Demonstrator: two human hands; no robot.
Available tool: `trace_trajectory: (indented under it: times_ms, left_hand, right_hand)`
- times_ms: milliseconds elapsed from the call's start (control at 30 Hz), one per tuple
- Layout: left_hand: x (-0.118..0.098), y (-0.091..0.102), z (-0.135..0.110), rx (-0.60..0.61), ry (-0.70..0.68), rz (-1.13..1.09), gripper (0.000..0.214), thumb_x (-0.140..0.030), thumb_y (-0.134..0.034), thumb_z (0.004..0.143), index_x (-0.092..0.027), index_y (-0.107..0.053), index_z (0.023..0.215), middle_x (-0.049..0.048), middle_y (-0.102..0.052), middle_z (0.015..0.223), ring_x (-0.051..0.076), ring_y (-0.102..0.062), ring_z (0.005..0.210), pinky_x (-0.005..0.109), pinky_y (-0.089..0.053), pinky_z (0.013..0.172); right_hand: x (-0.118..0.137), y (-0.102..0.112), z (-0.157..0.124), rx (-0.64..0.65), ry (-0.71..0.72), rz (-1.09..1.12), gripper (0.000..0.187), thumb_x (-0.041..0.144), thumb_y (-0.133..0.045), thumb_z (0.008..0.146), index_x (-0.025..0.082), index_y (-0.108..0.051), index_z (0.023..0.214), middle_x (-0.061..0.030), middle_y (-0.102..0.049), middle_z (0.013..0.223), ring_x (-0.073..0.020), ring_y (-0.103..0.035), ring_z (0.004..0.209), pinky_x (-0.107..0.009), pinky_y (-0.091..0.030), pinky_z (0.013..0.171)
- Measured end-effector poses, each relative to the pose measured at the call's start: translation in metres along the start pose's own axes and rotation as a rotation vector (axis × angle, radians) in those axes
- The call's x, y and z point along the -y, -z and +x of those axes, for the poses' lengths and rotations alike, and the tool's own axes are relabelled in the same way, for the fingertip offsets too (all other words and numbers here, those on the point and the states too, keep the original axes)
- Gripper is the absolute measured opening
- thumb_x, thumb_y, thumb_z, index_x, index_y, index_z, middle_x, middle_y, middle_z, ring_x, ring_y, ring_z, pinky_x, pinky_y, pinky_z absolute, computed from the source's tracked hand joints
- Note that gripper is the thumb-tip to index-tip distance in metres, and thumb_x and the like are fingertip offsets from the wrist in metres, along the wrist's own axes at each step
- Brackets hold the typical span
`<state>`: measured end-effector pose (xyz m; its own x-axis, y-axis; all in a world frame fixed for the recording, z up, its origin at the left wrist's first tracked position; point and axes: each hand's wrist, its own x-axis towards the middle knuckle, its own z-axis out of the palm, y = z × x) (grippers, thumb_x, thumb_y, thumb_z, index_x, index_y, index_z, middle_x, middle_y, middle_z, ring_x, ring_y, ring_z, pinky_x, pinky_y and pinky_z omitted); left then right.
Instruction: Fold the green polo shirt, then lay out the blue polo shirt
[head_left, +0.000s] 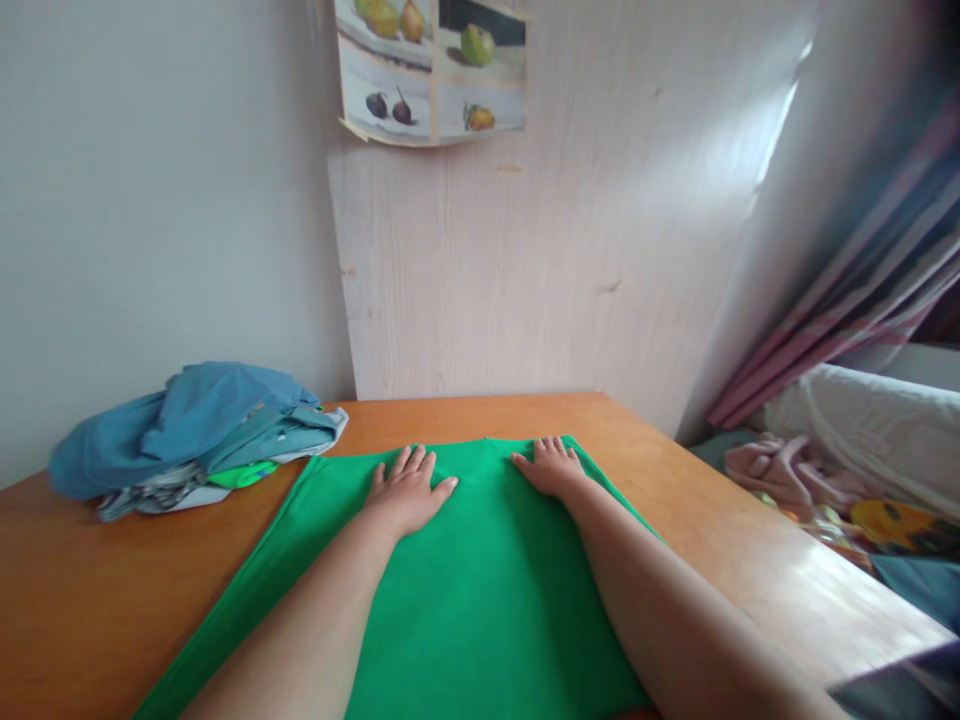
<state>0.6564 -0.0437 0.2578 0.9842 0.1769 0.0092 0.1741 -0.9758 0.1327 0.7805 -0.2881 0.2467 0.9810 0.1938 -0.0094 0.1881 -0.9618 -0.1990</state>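
Observation:
A green cloth (480, 590) lies spread flat on the orange-brown wooden table (90, 590), reaching from the near edge almost to the wall. My left hand (409, 490) rests palm down on the cloth near its far edge, fingers spread. My right hand (551, 465) lies palm down at the cloth's far right corner, fingers flat and pointing left. Neither hand grips anything. Both forearms stretch over the cloth.
A pile of folded blue and grey clothes (195, 440) sits at the table's back left by the wall. A fruit picture (431, 70) hangs on the wooden panel behind. To the right, beyond the table edge, lie bedding and clothes (817, 470) and a striped curtain (862, 300).

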Motion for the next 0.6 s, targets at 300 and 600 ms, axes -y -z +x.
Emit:
trace_trajectory:
  times_ms: [300, 600]
  left_hand:
    - [0.001, -0.003, 0.002, -0.012, -0.005, 0.02, 0.085, -0.075, -0.016, 0.091, -0.024, -0.027, 0.159, 0.004, -0.014, 0.166, 0.029, -0.007, 0.155, 0.06, -0.015, 0.12]
    - [-0.001, -0.001, 0.0, 0.001, -0.004, 0.011, 0.087, -0.074, -0.015, 0.091, -0.022, -0.025, 0.159, 0.0037, -0.012, 0.167, 0.028, -0.005, 0.155, 0.06, -0.014, 0.121]
  right_hand:
    - [-0.026, 0.006, 0.011, -0.015, -0.101, 0.025, 0.086, 0.07, -0.021, 0.094, 0.009, -0.037, 0.153, -0.0194, -0.024, 0.163, -0.0324, -0.015, 0.152, -0.057, -0.013, 0.118]
    - [-0.03, 0.01, 0.007, -0.067, -0.189, 0.022, 0.082, 0.061, -0.021, 0.097, 0.003, -0.032, 0.154, -0.0267, -0.023, 0.161, -0.0387, -0.012, 0.151, -0.068, -0.007, 0.114]
